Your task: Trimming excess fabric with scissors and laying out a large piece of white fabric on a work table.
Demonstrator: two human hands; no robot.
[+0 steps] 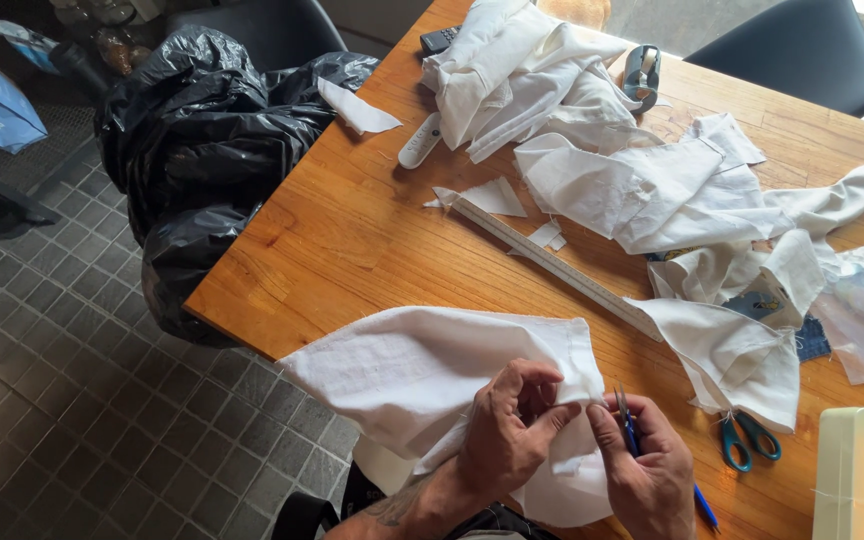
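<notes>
Cloth, soft and white [422, 375], drapes off the near edge of the wooden table [352, 240]; my left hand [507, 435] pinches its creased hem tight. My right hand [647, 475] closes around small blue-handled snips [627, 420], blades mostly hidden by fingers. Crumpled white scraps [592, 150] partly bury a long pale ruler [552, 260]. Glossy black bin bags [202, 140] slump beside the table, contents unseen.

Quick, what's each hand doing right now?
Left hand: closed, pinching the white cloth.
Right hand: closed, holding small scissors.
</notes>
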